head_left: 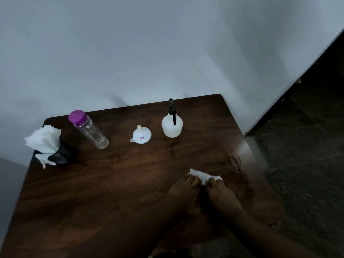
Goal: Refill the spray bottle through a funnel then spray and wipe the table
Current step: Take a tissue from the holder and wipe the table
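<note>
Both hands lie side by side on the table (111,183), nearly touching. The fingers reach forward and their tips press on a crumpled tissue (203,175); I see no pinch or curl round it. The left hand (183,190) holds down the tissue's left end and the right hand (222,194) its right end. The tissue's long axis runs left to right, across the fingers.

The wet patch (240,170) decides the next stroke. It lies just right of the tissue and a little beyond it, as a streak of droplets running near to far along the table's right edge. The right hand is the nearer one, so the wipe probably has to go rightward and then along that edge.

The spray bottle (172,125) stands upright far ahead, with the funnel (141,135) left of it, both well apart from the hands.
</note>
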`<state>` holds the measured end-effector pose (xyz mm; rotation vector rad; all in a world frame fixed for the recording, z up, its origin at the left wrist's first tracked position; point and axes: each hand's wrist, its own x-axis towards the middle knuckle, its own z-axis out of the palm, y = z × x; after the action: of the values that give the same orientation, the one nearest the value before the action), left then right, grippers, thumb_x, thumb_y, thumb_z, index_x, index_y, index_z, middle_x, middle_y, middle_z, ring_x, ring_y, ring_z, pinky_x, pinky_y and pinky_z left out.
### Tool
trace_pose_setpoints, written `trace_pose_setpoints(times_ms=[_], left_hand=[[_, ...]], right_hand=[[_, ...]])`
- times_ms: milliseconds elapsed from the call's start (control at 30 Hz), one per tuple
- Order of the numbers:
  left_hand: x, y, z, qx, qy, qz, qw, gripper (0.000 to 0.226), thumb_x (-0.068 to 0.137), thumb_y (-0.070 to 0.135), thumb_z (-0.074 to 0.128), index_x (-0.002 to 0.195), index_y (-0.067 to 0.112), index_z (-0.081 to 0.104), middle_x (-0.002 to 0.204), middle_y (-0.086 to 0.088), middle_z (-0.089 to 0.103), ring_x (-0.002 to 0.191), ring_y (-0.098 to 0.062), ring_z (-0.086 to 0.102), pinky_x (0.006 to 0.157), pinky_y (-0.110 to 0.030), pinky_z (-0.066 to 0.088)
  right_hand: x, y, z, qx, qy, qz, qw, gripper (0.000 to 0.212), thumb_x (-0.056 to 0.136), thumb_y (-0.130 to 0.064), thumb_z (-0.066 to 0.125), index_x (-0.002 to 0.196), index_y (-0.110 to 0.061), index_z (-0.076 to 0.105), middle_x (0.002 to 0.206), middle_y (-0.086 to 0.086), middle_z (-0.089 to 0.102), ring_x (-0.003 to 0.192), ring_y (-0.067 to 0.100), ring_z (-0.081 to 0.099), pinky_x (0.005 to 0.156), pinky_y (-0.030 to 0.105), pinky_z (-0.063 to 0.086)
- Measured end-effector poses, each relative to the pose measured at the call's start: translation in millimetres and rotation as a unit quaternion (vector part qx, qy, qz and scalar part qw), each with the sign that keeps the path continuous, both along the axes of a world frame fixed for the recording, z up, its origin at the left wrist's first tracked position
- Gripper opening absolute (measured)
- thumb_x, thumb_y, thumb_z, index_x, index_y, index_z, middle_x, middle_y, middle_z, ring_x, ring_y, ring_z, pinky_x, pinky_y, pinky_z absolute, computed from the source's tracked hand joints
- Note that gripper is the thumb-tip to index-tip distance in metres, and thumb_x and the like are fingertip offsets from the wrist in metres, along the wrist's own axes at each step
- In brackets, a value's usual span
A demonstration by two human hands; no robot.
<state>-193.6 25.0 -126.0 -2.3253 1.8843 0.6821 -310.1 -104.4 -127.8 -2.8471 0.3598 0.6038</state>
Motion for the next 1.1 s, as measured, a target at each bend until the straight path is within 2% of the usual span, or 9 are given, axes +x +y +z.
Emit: trace_pose_setpoints(times_ms=[167, 267, 400, 500, 700, 800, 933, 1033, 1100], left_hand=[[16, 45, -1, -0.007, -0.029, -0.02, 0.999, 0.081, 0.094, 0.051, 0.056, 0.155, 0.006, 0.027, 0.159, -0.017, 0.028, 0.149, -0.031, 0.022, 0.125, -0.045, 0.008], [27, 76, -3, -0.009, -0.057, -0.04, 0.998, 0.077, 0.096, 0.051, 0.052, 0.154, 0.005, 0.029, 0.16, -0.017, 0.029, 0.149, -0.032, 0.022, 0.126, -0.047, 0.009], [43, 121, -14, -0.011, -0.088, -0.049, 0.995, 0.074, 0.097, 0.052, 0.049, 0.152, 0.005, 0.035, 0.159, -0.016, 0.032, 0.148, -0.033, 0.024, 0.125, -0.05, 0.01], [52, 152, -21, 0.0, -0.109, -0.05, 0.993, 0.065, 0.1, 0.044, 0.046, 0.152, 0.006, 0.035, 0.16, -0.015, 0.03, 0.15, -0.033, 0.022, 0.125, -0.049, 0.007], [77, 211, -14, 0.002, -0.114, -0.023, 0.993, 0.057, 0.102, 0.031, 0.046, 0.152, 0.007, 0.033, 0.162, -0.014, 0.025, 0.151, -0.032, 0.018, 0.126, -0.047, 0.004], [89, 242, -12, -0.006, -0.1, 0.004, 0.995, 0.056, 0.102, 0.027, 0.044, 0.153, 0.005, 0.033, 0.162, -0.015, 0.027, 0.151, -0.033, 0.02, 0.124, -0.045, 0.001], [100, 282, -7, 0.001, -0.104, 0.021, 0.994, 0.063, 0.101, 0.037, 0.046, 0.153, 0.003, 0.031, 0.162, -0.016, 0.027, 0.151, -0.033, 0.021, 0.124, -0.046, -0.002], [105, 314, -7, -0.025, -0.131, 0.036, 0.99, 0.076, 0.095, 0.053, 0.046, 0.152, 0.004, 0.035, 0.159, -0.015, 0.034, 0.148, -0.031, 0.029, 0.125, -0.048, 0.006], [109, 333, -8, -0.033, -0.132, 0.055, 0.989, 0.074, 0.094, 0.051, 0.043, 0.152, 0.005, 0.036, 0.158, -0.015, 0.036, 0.148, -0.031, 0.03, 0.123, -0.045, 0.0]], right_hand=[[17, 52, 10, 0.024, 0.021, -0.005, 0.999, 0.05, 0.104, -0.027, 0.042, 0.151, -0.012, 0.031, 0.147, 0.013, 0.036, 0.131, 0.028, 0.04, 0.097, 0.033, 0.05], [30, 83, 16, 0.002, 0.041, 0.014, 0.999, 0.049, 0.105, -0.022, 0.038, 0.151, -0.009, 0.03, 0.147, 0.015, 0.036, 0.132, 0.03, 0.039, 0.102, 0.036, 0.046], [46, 124, 15, -0.07, 0.069, 0.097, 0.99, 0.05, 0.105, -0.02, 0.032, 0.153, -0.003, 0.026, 0.146, 0.023, 0.038, 0.131, 0.039, 0.041, 0.115, 0.051, 0.034], [58, 151, 12, -0.056, 0.063, 0.108, 0.991, 0.055, 0.105, -0.026, 0.037, 0.154, -0.005, 0.024, 0.147, 0.02, 0.039, 0.133, 0.037, 0.04, 0.117, 0.054, 0.03], [88, 204, 10, -0.065, 0.059, 0.164, 0.983, 0.056, 0.103, -0.034, 0.041, 0.15, -0.004, 0.033, 0.142, 0.02, 0.044, 0.127, 0.037, 0.044, 0.111, 0.056, 0.035], [103, 231, 4, -0.099, 0.002, 0.188, 0.977, 0.054, 0.094, -0.036, 0.053, 0.138, -0.004, 0.054, 0.124, 0.019, 0.059, 0.108, 0.036, 0.056, 0.095, 0.058, 0.049], [119, 268, -4, -0.079, 0.026, 0.197, 0.977, 0.054, 0.099, -0.027, 0.045, 0.147, -0.002, 0.04, 0.137, 0.022, 0.048, 0.121, 0.04, 0.048, 0.106, 0.06, 0.038], [135, 292, -5, -0.086, 0.022, 0.223, 0.971, 0.055, 0.1, -0.03, 0.042, 0.147, -0.003, 0.039, 0.139, 0.022, 0.044, 0.12, 0.041, 0.045, 0.106, 0.06, 0.037], [145, 305, -6, -0.08, 0.026, 0.242, 0.967, 0.058, 0.099, -0.032, 0.042, 0.149, -0.002, 0.036, 0.142, 0.023, 0.041, 0.122, 0.042, 0.044, 0.108, 0.061, 0.035]])
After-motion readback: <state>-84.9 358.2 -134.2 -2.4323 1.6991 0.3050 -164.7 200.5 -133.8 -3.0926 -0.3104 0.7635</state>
